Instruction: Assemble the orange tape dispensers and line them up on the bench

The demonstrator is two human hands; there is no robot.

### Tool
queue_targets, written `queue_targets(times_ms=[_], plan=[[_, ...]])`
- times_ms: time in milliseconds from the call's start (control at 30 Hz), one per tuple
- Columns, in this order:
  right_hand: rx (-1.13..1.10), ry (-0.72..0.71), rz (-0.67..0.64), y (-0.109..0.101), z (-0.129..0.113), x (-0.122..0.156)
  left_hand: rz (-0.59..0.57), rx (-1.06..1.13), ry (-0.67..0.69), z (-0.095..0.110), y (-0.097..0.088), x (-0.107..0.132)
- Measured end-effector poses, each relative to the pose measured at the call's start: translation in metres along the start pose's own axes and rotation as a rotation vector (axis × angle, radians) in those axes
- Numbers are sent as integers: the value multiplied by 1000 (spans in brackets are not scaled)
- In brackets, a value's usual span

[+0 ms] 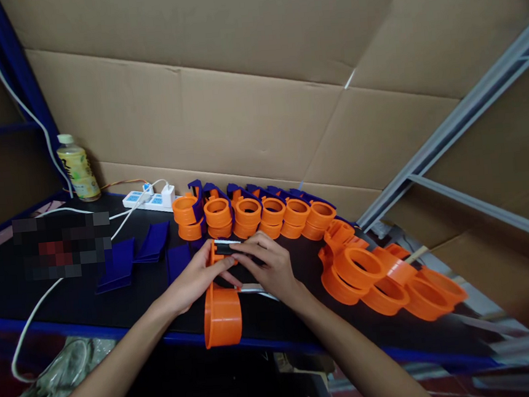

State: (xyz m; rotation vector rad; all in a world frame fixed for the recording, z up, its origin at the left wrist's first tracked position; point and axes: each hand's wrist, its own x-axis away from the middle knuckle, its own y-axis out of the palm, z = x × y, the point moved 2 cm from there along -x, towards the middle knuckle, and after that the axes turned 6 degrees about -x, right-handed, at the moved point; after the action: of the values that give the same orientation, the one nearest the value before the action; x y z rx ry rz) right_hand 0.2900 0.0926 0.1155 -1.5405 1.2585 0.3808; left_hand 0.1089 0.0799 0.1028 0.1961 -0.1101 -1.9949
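Near the front edge of the table, my left hand (196, 280) is closed around the flat upper part of an orange plastic ring piece (223, 316), its wide ring hanging below the fingers. A black strip with a pale toothed edge (225, 247) lies against the top of that piece. My right hand (271, 264) pinches the strip's right end with fingertips and thumb. Beneath the right hand a slim silvery thing (254, 289) shows; the hand hides part of it and I cannot tell its kind.
Behind my hands stand stacked orange rings with dark blue parts (248, 211) in a row. More orange ring pieces (382, 278) are piled at right. Dark blue plates (117, 264) lie at left, near a power strip (148, 200), a white cable (36, 317) and a drink bottle (78, 168).
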Motion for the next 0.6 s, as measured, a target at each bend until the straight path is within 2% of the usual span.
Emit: queue_targets(times_ms=[200,400,500,600], plan=[[18,-10,-79,2,-5,1,38,7,-82,-1,-2,2],[-5,-51,-55,-12,-2,-6,155,264,-97,7,-7,0],[115,59,-67,-25,11,-11,181,391,-131,13,-15,2],[269,215,-208,-35,27,-12,134,482,-197,16,-21,3]])
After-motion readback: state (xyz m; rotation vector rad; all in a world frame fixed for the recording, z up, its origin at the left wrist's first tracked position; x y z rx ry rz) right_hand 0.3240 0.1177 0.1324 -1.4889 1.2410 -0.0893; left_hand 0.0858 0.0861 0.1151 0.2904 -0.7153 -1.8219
